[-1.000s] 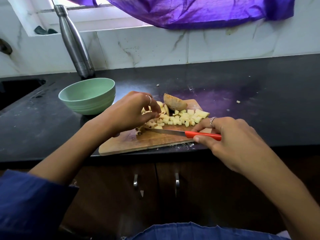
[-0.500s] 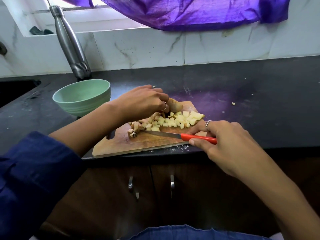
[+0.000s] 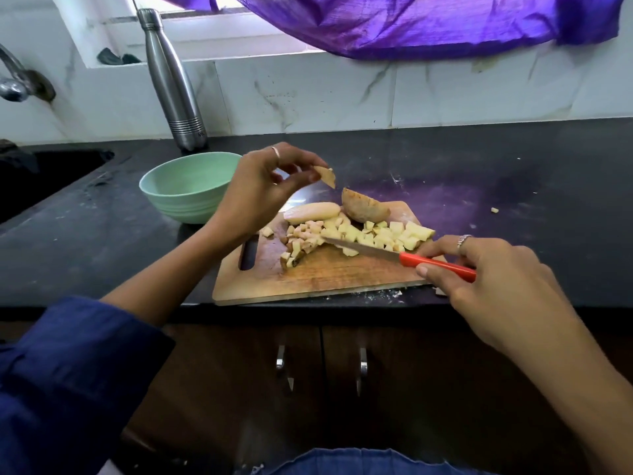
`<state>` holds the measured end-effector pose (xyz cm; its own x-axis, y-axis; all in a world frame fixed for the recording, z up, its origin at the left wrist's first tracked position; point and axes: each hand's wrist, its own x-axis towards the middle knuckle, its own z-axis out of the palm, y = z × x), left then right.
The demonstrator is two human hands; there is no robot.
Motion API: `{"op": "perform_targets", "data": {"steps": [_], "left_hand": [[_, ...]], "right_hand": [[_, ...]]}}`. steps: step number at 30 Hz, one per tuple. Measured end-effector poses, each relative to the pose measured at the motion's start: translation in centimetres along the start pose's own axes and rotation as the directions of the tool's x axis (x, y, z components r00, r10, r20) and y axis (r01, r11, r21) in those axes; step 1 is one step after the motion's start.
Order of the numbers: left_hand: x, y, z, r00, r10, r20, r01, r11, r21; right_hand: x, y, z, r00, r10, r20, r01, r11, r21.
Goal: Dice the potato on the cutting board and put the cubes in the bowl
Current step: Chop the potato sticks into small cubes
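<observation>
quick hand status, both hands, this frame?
Left hand: raised above the cutting board, fingertips pinching a small potato piece.
Right hand: gripping the red-handled knife, blade lying against the potato cubes.

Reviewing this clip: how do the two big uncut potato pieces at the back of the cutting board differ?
The left potato piece is pale, long and lies flat; the right potato piece shows brown skin and is rounder and bulkier. The left piece lies nearer the green bowl; the right piece lies nearer the middle of the board's back edge. Both rest uncut on the cutting board, behind the potato cubes, and neither hand touches them.
</observation>
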<state>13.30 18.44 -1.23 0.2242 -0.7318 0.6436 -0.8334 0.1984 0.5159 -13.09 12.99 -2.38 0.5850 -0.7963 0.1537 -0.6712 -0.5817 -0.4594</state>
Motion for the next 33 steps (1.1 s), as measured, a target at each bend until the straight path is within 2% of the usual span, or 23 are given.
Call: {"op": "perform_targets", "data": {"steps": [3, 6, 10, 15, 19, 24, 27, 33], "left_hand": [[-1.2, -0.2, -2.0, 0.995, -0.075, -0.068, 0.070, 0.995, -0.076], [-3.3, 0.0, -3.8, 0.993, -0.088, -0.078, 0.082, 0.994, -0.077], [-6.2, 0.4, -5.3, 0.999, -0.032, -0.011, 0.032, 0.997, 0.077], [-8.3, 0.9, -5.3, 0.997, 0.076, -0.024, -0.070, 0.979, 0.191], [-9.5, 1.5, -4.4, 0.989, 0.132, -0.062, -0.115, 0.966, 0.231], [-10.4, 1.5, -3.0, 0.987, 0.155, -0.042, -0.134, 0.940, 0.314], [-10.7, 1.2, -2.2, 0.992, 0.123, -0.027, -0.105, 0.924, 0.367], [-11.2, 1.1, -1.6, 0.998, 0.032, 0.046, -0.047, 0.926, 0.375]], "right_hand": [[-0.2, -0.4, -0.5, 0.999, -0.027, -0.026, 0.028, 0.998, 0.051], [-0.6, -1.3, -0.5, 0.996, -0.087, 0.021, 0.086, 0.995, 0.060], [-0.4, -2.4, 1.0, 0.988, -0.133, 0.073, 0.137, 0.989, -0.059], [0.8, -3.4, 2.1, 0.993, -0.092, -0.076, 0.079, 0.984, -0.163], [0.8, -2.9, 1.6, 0.998, -0.046, -0.052, 0.041, 0.995, -0.094], [-0.1, -1.7, -0.4, 0.991, -0.012, 0.132, 0.017, 0.999, -0.041], [0.1, -1.3, -0.4, 0.996, 0.013, 0.090, -0.007, 0.998, -0.068], [0.0, -0.6, 0.3, 1.000, -0.007, 0.021, 0.005, 0.995, 0.096]]}}
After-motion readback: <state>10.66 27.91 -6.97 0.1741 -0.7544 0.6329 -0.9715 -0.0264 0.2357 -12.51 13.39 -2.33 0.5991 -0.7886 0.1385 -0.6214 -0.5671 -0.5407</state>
